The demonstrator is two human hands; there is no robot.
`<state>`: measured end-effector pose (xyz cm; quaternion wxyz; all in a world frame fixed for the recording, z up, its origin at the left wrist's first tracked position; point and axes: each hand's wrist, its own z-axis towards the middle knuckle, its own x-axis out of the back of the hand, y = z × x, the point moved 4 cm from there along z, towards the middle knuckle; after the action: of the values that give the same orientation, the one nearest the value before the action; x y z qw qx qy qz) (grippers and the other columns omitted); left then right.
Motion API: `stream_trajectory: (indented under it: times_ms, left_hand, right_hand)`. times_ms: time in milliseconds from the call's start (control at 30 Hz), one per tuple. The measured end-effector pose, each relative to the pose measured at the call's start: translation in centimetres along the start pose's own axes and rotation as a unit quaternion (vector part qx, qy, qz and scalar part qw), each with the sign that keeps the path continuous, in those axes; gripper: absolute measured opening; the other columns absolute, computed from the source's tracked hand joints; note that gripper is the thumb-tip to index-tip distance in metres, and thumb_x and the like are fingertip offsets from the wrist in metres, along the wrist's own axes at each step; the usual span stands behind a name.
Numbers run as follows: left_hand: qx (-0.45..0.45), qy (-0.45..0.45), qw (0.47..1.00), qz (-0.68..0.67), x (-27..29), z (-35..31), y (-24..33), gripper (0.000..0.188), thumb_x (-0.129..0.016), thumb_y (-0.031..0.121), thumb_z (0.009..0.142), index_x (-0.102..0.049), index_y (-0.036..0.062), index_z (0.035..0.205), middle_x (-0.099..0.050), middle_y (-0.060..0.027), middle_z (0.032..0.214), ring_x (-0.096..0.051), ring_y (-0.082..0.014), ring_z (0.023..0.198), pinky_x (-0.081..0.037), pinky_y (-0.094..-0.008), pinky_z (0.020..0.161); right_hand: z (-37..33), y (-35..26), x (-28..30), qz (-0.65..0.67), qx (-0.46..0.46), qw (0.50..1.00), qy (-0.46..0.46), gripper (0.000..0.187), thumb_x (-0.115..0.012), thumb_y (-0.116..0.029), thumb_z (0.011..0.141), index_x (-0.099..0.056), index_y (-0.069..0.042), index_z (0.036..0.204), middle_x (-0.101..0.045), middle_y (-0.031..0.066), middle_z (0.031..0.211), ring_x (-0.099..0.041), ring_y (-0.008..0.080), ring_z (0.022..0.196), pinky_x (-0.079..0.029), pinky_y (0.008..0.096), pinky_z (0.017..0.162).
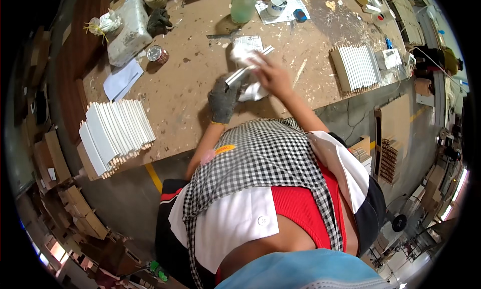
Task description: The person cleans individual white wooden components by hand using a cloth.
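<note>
My left hand (224, 99), in a grey work glove, is closed around the lower end of a narrow white strip (238, 76) with a dark groove along it. The strip slants up to the right above the table. My bare right hand (274, 77) lies across it, fingers bent and smeared by motion. A white cloth (244, 53) shows at its fingertips, seemingly gripped, and more white material (253, 92) hangs below the strip. Just beyond the hands lie a paper (249, 41) and a dark flat metal tool (218, 36).
Stacks of white slats stand at the left (117, 133) and right (356, 67) of the stained table (185, 113). A tin can (158, 54), a wrapped white block (129, 31) and papers (123, 79) lie left. A green bottle (243, 6) and a white cup (276, 5) stand at the back.
</note>
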<state>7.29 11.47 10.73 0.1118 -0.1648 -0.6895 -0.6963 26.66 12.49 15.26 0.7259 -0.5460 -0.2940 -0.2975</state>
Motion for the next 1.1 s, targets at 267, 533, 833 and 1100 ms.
stream_trajectory:
  times_ms: [267, 533, 833, 1100]
  left_hand:
    - [-0.059, 0.035, 0.997, 0.017, 0.2, 0.8, 1.1, 0.03, -0.072, 0.018, 0.092, -0.068, 0.0013, 0.117, -0.074, -0.0152, 0.104, -0.071, -0.0222, 0.093, -0.054, -0.0338, 0.085]
    - [-0.147, -0.029, 0.987, 0.063, 0.4, 0.7, 0.7, 0.034, -0.073, 0.005, 0.088, -0.068, 0.0034, 0.122, -0.07, -0.0152, 0.119, -0.068, -0.0248, 0.109, -0.052, -0.033, 0.095]
    - [-0.247, -0.221, 0.919, 0.215, 1.0, 0.6, -0.8, 0.077, -0.079, 0.02, 0.082, -0.044, 0.0151, 0.15, -0.032, -0.027, 0.156, -0.036, -0.0433, 0.141, -0.031, -0.048, 0.117]
    - [-0.043, -0.194, 0.947, 0.251, -1.1, 3.2, 1.0, 0.091, -0.082, 0.04, 0.077, -0.041, -0.0037, 0.146, -0.05, -0.0294, 0.14, -0.051, -0.0409, 0.129, -0.042, -0.0455, 0.108]
  right_hand:
    - [0.1, 7.8, 4.9, -0.004, -0.112, 0.963, 0.244, 0.024, -0.059, -0.024, 0.099, -0.072, -0.005, 0.105, -0.071, 0.0109, 0.113, -0.07, 0.0325, 0.084, -0.054, 0.0391, 0.071]
    - [0.5, 11.2, 3.1, -0.009, -0.279, 0.957, 0.076, 0.029, -0.057, -0.032, 0.098, -0.07, -0.013, 0.116, -0.07, 0.0167, 0.111, -0.069, 0.0358, 0.093, -0.053, 0.0456, 0.079]
    - [-3.3, 13.9, 11.9, -0.088, -0.344, 0.92, 0.166, 0.042, -0.053, -0.045, 0.1, -0.07, -0.011, 0.116, -0.07, 0.0199, 0.096, -0.068, 0.0358, 0.093, -0.051, 0.0437, 0.079]
    - [1.4, 20.1, 8.5, -0.223, -0.201, 0.954, 0.02, 0.038, -0.062, -0.044, 0.094, -0.075, -0.015, 0.113, -0.072, 0.0151, 0.111, -0.069, 0.0339, 0.1, -0.053, 0.0407, 0.086]
